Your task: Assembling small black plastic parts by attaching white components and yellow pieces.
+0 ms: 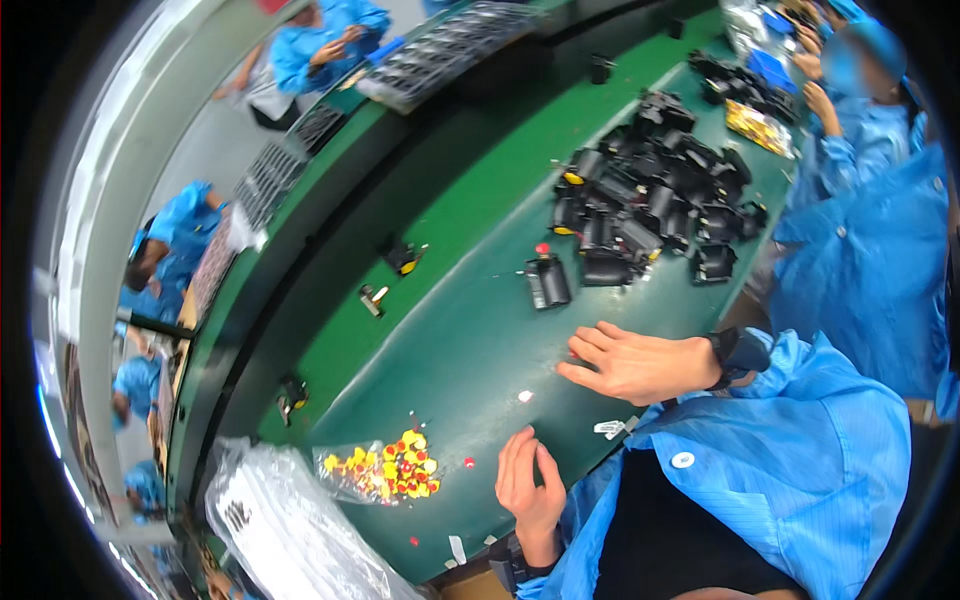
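Observation:
My left hand (527, 485) is held over the near edge of the green table with fingers stretched out and nothing visible in it. Further right, my right hand (640, 360) is above the table, palm down, with a small red piece (573, 354) showing between its thumb and fingertips. A single black plastic housing (548, 283) with a red piece at its top lies beyond the right hand. Between the hands is a small whitish piece (525, 397). A loose red piece (469, 462) lies left of my left hand, beside a heap of yellow and red round parts (408, 465) spilling from a clear bag.
A large pile of black housings (650, 190) covers the table's far right. Beyond the table (470, 350), a green conveyor belt (340, 330) carries scattered parts. A big clear plastic bag (290, 530) stands at lower left. A co-worker in blue (860, 240) sits at the right.

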